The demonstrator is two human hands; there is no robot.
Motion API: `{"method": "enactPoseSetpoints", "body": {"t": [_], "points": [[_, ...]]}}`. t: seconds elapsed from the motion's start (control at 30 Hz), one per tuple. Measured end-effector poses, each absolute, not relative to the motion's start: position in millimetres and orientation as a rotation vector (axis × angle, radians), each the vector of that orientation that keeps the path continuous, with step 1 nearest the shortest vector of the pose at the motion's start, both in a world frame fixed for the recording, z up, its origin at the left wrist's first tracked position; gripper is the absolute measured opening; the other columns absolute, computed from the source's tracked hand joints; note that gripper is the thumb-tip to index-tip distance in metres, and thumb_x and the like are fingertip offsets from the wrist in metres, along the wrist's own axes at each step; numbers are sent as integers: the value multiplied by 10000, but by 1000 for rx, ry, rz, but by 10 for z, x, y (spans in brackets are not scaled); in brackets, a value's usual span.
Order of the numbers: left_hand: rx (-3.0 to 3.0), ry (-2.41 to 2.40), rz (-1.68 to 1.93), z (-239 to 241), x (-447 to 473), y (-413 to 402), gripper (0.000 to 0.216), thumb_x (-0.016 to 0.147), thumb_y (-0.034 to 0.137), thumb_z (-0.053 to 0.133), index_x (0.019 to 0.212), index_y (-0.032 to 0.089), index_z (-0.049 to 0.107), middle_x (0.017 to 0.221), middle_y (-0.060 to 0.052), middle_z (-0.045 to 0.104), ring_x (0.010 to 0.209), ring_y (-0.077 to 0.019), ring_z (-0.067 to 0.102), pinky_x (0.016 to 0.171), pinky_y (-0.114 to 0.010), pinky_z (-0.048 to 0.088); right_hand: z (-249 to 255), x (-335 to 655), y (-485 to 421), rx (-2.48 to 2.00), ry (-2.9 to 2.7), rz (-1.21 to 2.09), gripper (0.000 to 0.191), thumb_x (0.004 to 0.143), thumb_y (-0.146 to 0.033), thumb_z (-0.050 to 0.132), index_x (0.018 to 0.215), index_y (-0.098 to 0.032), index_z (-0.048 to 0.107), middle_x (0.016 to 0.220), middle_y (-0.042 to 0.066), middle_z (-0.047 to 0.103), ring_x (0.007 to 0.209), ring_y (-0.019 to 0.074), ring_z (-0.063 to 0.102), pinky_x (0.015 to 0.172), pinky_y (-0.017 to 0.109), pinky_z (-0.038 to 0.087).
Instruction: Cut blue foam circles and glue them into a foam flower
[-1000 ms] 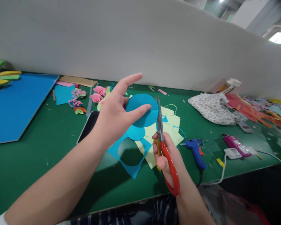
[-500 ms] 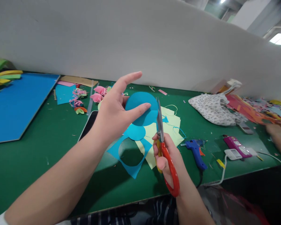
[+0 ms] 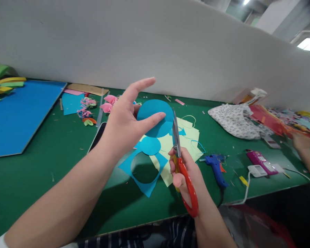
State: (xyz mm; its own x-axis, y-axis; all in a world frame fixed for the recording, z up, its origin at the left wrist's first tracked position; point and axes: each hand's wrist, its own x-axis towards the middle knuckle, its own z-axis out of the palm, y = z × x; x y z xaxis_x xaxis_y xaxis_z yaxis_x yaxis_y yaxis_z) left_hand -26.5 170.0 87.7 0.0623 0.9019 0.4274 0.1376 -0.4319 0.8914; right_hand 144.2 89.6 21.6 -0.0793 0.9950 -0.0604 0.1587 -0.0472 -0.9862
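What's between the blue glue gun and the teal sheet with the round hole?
Head view: the right hand gripping red-handled scissors, over pale yellow paper sheets.

Green table [image 3: 28,179] with blue cutout sheet [image 3: 126,166], glue gun [image 3: 215,167], phone [image 3: 96,137]

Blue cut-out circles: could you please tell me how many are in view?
2: the large circle pinched in the left hand, and the smaller circle lying on the loose sheets. Others may be hidden.

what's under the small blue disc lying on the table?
Pale yellow sheets and part of the blue offcut with the round hole. Whatever lies directly beneath is covered.
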Motion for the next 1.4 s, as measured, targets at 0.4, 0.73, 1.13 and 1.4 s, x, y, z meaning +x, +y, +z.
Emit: {"method": "enactPoseSetpoints", "body": {"t": [0.4, 0.73, 1.13, 1.4], "points": [[1744, 1113, 1476, 885, -295, 1700, 626, 741, 286, 735, 1317, 285, 490, 1095, -46, 647, 724, -142, 641, 547, -256, 592, 204, 1462, 892, -1352, -1391, 1202, 808, 437, -846, 580, 990, -260, 522, 667, -40, 393, 560, 112, 309, 439, 216, 269], [1911, 1142, 1153, 888, -336, 1725, 604, 753, 335, 711, 1318, 299, 500, 630, 24, 555, 460, -94, 485, 384, -197, 441, 240, 1542, 970, -1475, -1429, 1079, 655, 660, -671, 675, 1139, -262, 496, 739, -23, 494, 601, 137, 448, 543, 261, 391], [1982, 1026, 543, 577, -195, 1972, 763, 743, 371, 697, 1419, 310, 351, 1219, -65, 609, 817, -165, 617, 701, -275, 516, -139, 1974, 1275, -2100, -1892, 505, 402, 787, -120, 554, 1186, -154, 588, 1033, 161, 625, 954, 297, 586, 797, 384, 413], [2042, 867, 446, 332, -54, 1882, 798, 722, 371, 711, 1429, 335, 343, 1365, -52, 524, 844, -156, 588, 753, -283, 483, 88, 1770, 1194, -1643, -1489, 783, 296, 856, -455, 549, 939, -197, 668, 922, 56, 701, 832, 196, 633, 755, 319, 470]]}}
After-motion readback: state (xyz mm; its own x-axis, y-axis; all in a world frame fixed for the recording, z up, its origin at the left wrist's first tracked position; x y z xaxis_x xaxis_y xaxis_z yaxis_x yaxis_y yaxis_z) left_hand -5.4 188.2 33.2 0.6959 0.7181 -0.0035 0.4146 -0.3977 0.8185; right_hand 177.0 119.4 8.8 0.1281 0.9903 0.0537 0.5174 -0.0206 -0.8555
